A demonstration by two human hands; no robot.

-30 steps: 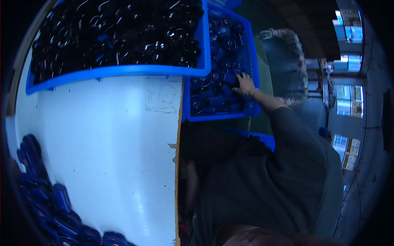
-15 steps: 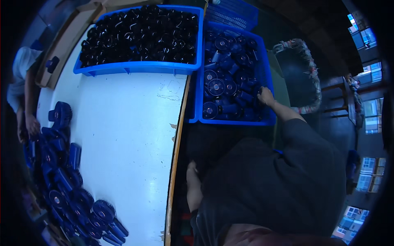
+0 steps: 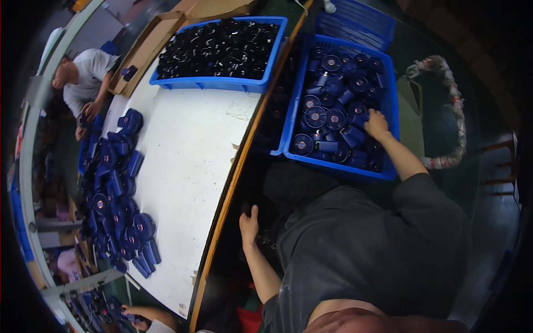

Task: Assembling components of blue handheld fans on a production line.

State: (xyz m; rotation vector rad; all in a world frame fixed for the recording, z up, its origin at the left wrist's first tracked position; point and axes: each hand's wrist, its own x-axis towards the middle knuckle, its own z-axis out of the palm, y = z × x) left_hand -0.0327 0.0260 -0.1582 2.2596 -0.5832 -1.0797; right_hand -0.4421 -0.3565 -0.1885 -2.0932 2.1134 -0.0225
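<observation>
My right hand [image 3: 377,124] reaches into a blue crate [image 3: 343,173] filled with dark blue handheld fans [image 3: 335,119]. Its fingers are closed on one fan [image 3: 359,118] near the crate's right side; that fan is partly hidden among the others. Lower down, beside the table's wooden edge, is my left hand [image 3: 249,226]. Its thumb points up and its fingers curl by a small dark thing [image 3: 246,208], too dim to name.
A white table [image 3: 189,150] carries a heap of blue fans [image 3: 114,188] and a blue bin [image 3: 222,85] of black parts. Across it a person in a light shirt [image 3: 89,77] handles something. Another person's hand [image 3: 136,312] shows at the bottom left. A wrapped hoop [image 3: 456,105] stands right of the crate.
The view has shifted and brightened, with the table and crate lying further right. My right hand stays in the crate among the fans. My left hand has come more plainly into sight, its thumb raised.
</observation>
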